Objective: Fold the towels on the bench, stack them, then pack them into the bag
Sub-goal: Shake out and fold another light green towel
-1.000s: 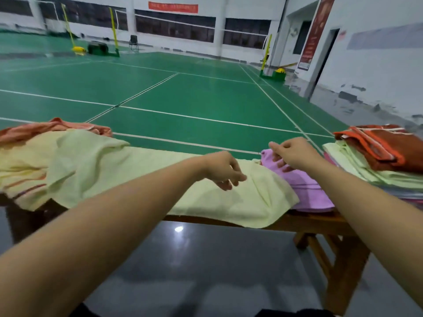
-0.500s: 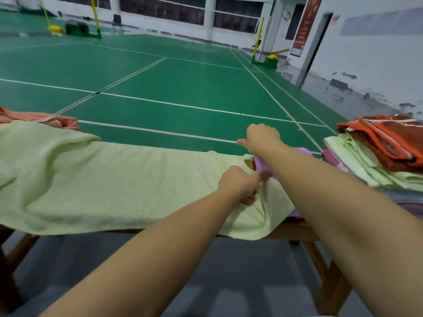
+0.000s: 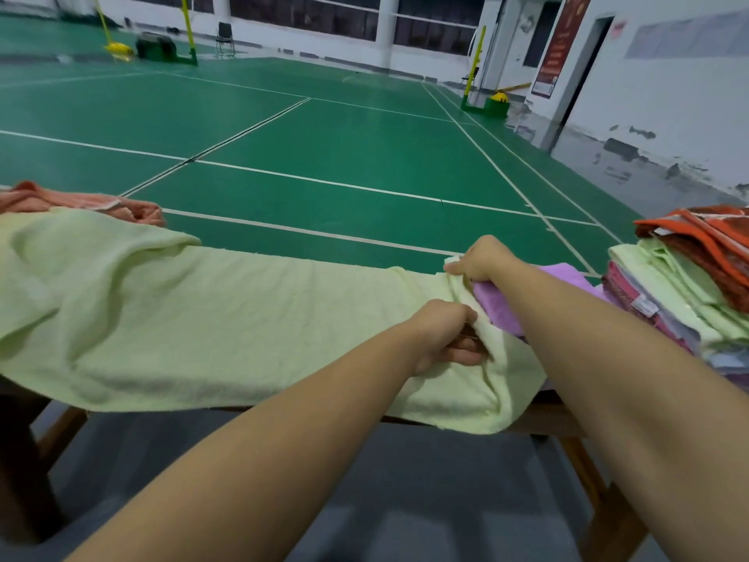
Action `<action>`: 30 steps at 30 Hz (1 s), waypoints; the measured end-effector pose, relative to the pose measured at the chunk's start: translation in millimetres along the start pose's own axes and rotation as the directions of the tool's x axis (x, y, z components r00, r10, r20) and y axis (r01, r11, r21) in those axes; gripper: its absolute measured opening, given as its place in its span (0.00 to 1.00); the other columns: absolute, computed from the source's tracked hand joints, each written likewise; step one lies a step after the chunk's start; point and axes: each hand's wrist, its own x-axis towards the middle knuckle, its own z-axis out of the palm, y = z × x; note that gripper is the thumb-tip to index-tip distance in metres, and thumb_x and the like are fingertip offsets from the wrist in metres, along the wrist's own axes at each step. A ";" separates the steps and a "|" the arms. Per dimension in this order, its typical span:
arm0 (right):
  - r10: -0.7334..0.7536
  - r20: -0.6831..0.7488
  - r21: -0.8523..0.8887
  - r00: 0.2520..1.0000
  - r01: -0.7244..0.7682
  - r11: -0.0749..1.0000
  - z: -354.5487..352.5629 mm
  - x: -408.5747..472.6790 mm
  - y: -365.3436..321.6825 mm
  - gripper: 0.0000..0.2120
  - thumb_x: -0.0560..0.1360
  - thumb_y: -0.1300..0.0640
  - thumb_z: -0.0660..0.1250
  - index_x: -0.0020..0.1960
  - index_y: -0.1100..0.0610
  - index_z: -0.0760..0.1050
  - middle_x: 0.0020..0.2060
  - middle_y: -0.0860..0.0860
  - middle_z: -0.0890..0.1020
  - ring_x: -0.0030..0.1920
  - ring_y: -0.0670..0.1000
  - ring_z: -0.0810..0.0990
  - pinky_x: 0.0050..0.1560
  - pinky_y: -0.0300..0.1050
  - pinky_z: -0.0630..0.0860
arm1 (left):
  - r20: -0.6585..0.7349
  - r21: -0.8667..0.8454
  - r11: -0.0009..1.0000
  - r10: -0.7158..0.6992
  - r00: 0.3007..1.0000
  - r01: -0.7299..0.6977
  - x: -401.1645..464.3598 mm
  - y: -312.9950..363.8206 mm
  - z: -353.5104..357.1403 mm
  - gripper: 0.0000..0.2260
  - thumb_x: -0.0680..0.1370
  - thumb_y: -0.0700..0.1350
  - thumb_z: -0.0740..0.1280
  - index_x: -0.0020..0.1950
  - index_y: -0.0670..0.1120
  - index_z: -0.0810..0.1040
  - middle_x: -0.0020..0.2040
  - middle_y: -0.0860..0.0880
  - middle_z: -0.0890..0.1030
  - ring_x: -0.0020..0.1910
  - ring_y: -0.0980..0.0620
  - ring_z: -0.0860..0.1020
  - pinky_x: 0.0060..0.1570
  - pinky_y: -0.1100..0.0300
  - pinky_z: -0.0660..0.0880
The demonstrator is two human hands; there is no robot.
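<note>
A green court floor [image 3: 332, 131] with white lines [image 3: 364, 188] spreads out beyond everything else. At its far left edge stands a yellow post [image 3: 104, 22] on a yellow base [image 3: 117, 48], with a dark green box [image 3: 156, 46] just beside it and a folding chair [image 3: 225, 40] a little further along the back wall. On the court's right edge another yellow post [image 3: 474, 62] rises from a green and yellow base [image 3: 492, 105]. Past that, a red banner [image 3: 557, 42] hangs on the white wall [image 3: 668, 115] next to a dark doorway [image 3: 583, 71]. Dark windows [image 3: 308, 14] line the back wall. Nearest the camera the floor is grey [image 3: 405, 500].
</note>
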 end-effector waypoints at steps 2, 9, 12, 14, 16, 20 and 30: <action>-0.042 -0.091 0.251 0.995 0.064 0.966 -7.8 -9.0 3.8 0.23 0.75 0.45 0.75 0.60 0.63 0.81 0.54 0.59 0.83 0.54 0.60 0.82 0.60 0.53 0.78 | 0.013 -0.191 0.980 -0.055 0.998 0.057 -7.0 3.4 -7.3 0.09 0.81 0.41 0.56 0.52 0.41 0.75 0.41 0.44 0.79 0.36 0.47 0.80 0.47 0.51 0.82; -0.041 -0.241 0.646 0.970 0.192 0.738 -28.9 -28.5 3.2 0.08 0.76 0.54 0.74 0.53 0.55 0.80 0.49 0.52 0.83 0.52 0.55 0.83 0.61 0.56 0.79 | -0.042 -0.339 0.941 -0.012 0.999 -0.003 -14.8 16.7 -30.5 0.18 0.82 0.52 0.60 0.60 0.40 0.81 0.51 0.44 0.86 0.52 0.43 0.83 0.55 0.52 0.79; 0.010 -0.312 0.695 0.950 0.220 0.685 -38.4 -33.4 1.0 0.07 0.75 0.56 0.76 0.42 0.52 0.78 0.46 0.53 0.85 0.46 0.55 0.86 0.51 0.54 0.83 | -0.030 -0.204 0.979 0.000 1.000 -0.006 -19.5 22.6 -34.3 0.23 0.80 0.61 0.66 0.61 0.43 0.83 0.55 0.43 0.86 0.54 0.43 0.84 0.55 0.50 0.80; 0.055 -0.286 0.777 0.957 0.198 0.597 -44.9 -36.2 -0.5 0.07 0.77 0.58 0.73 0.42 0.55 0.78 0.47 0.56 0.85 0.42 0.54 0.86 0.43 0.51 0.84 | 0.007 -0.162 0.986 -0.034 0.999 0.035 -26.5 26.4 -34.7 0.23 0.77 0.62 0.69 0.59 0.44 0.83 0.52 0.43 0.86 0.48 0.44 0.83 0.52 0.53 0.79; 0.094 -0.206 0.882 0.974 0.143 0.449 -51.1 -38.3 -1.1 0.06 0.80 0.59 0.69 0.45 0.58 0.76 0.46 0.57 0.84 0.40 0.54 0.85 0.37 0.48 0.84 | 0.065 -0.141 0.987 -0.064 0.996 0.073 -30.9 29.7 -31.1 0.21 0.77 0.63 0.68 0.52 0.44 0.83 0.45 0.44 0.86 0.44 0.46 0.82 0.54 0.53 0.77; 0.189 -0.109 0.992 0.976 0.093 0.091 -67.7 -33.7 13.8 0.05 0.81 0.61 0.67 0.47 0.60 0.73 0.44 0.56 0.82 0.38 0.52 0.83 0.29 0.45 0.82 | 0.200 -0.191 0.975 -0.077 0.977 0.116 -30.5 34.9 -8.8 0.21 0.79 0.63 0.65 0.52 0.45 0.83 0.48 0.46 0.83 0.49 0.46 0.80 0.66 0.51 0.73; 0.424 -0.133 0.991 0.896 0.119 0.061 -101.0 -20.5 82.8 0.08 0.79 0.56 0.70 0.54 0.57 0.74 0.52 0.55 0.81 0.39 0.49 0.81 0.34 0.44 0.82 | 0.245 -0.180 0.981 -0.023 0.969 0.069 -15.7 47.4 61.2 0.24 0.80 0.66 0.61 0.49 0.46 0.81 0.42 0.47 0.84 0.42 0.49 0.81 0.52 0.56 0.77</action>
